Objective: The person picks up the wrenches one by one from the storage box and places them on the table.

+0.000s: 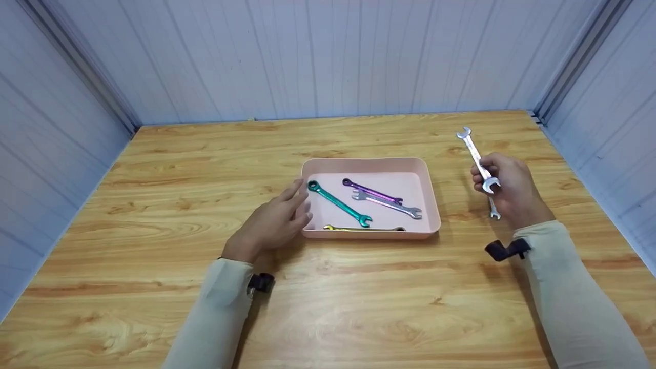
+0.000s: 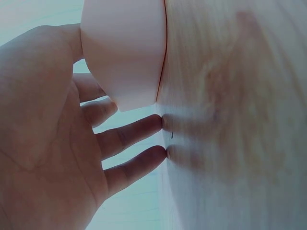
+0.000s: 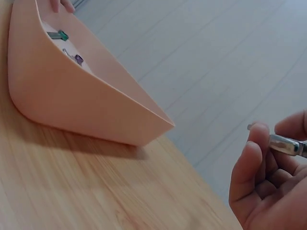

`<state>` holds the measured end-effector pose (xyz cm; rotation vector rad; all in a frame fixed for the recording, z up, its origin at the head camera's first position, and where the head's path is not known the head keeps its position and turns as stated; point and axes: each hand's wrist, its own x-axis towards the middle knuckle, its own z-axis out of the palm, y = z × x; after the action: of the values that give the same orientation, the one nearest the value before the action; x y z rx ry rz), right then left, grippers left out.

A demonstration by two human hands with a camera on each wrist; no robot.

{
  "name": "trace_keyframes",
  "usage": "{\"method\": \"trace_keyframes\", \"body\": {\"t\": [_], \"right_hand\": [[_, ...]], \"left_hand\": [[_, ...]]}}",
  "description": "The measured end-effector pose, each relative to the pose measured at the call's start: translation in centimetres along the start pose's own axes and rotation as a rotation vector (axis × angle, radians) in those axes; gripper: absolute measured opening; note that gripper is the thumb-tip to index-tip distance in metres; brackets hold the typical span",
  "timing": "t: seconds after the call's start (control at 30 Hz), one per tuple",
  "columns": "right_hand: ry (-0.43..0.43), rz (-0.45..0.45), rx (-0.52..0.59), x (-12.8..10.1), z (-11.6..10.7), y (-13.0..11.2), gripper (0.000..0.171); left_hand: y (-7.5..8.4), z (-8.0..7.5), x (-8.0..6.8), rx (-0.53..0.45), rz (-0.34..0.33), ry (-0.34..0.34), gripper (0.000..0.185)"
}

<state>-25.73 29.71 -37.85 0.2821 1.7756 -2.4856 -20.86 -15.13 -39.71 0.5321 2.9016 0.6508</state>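
My right hand (image 1: 510,187) grips a silver open-end wrench (image 1: 474,151) above the table, right of a pink tray (image 1: 371,234). Beneath that hand lies another silver wrench (image 1: 494,210), partly hidden. My left hand (image 1: 269,223) rests against the tray's left side with fingers spread and fairly straight; in the left wrist view the thumb passes out of sight behind the tray wall (image 2: 124,52). Inside the tray are a green wrench (image 1: 339,204), a purple wrench (image 1: 374,191), a silver wrench (image 1: 389,205) touching the purple one, and a yellowish wrench (image 1: 359,229) along the front wall.
The wood-grain table (image 1: 348,307) carries the tray near its middle. Pale panel walls (image 1: 333,56) stand behind it and on both sides. Each sleeve has a small black wrist mount (image 1: 261,282) on it.
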Motion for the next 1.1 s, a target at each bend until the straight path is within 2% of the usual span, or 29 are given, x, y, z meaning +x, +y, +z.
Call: {"method": "trace_keyframes", "body": {"t": [0.17,0.4,0.7,1.1], "right_hand": [[0.042,-0.021,-0.147,0.1,-0.8,-0.1,0.021],[0.051,-0.039,-0.293,0.4,-1.5,0.0,0.020],[0.098,0.027,-0.503,0.9,-2.1,0.2,0.028],[0.114,0.043,-0.672,0.6,-2.5,0.4,0.028]], "left_hand": [[0.0,0.0,-0.1,0.002,-0.014,0.001,0.059],[-0.2,-0.2,-0.4,0.007,-0.007,0.007,0.059],[-0.4,-0.2,-0.5,0.009,-0.011,0.003,0.060],[-0.4,-0.3,-0.5,0.014,-0.013,0.001,0.059]]}}
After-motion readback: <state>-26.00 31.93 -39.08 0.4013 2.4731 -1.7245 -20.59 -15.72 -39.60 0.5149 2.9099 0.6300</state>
